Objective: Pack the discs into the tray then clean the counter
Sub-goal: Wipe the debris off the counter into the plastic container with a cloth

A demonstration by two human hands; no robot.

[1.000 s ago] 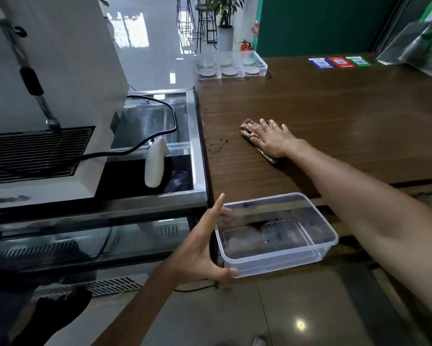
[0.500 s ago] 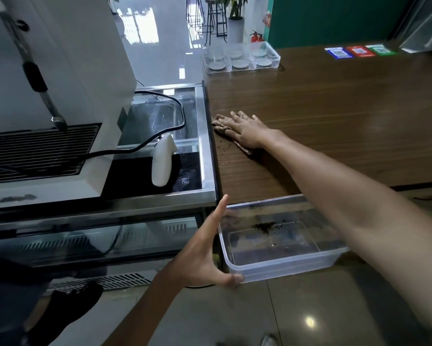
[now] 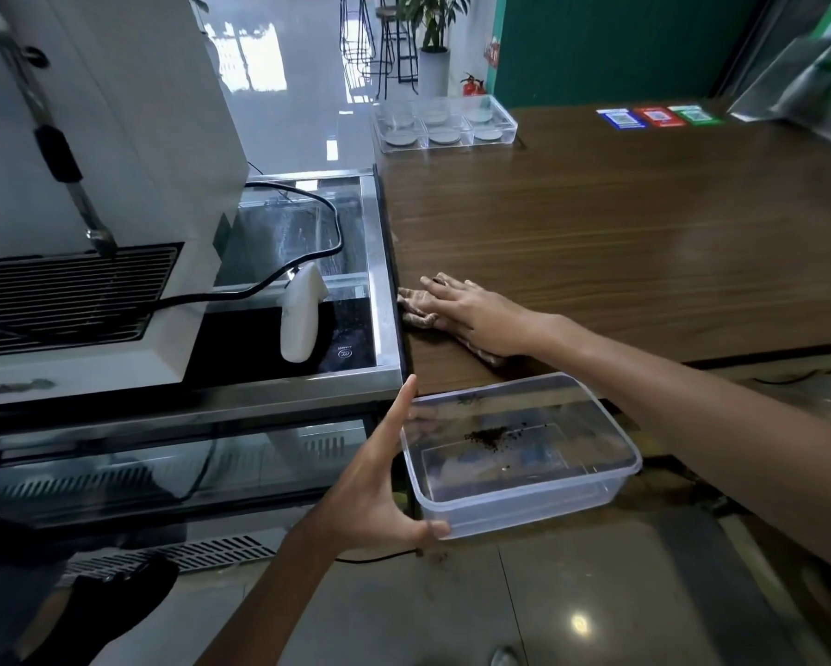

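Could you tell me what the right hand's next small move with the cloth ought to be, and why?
Probably pull the cloth toward the counter's near edge. The right hand presses it flat at the left edge, and the left hand holds the clear container, already holding dark crumbs, just below.

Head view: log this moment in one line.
right hand presses cloth on counter | left hand holds container | crumbs inside
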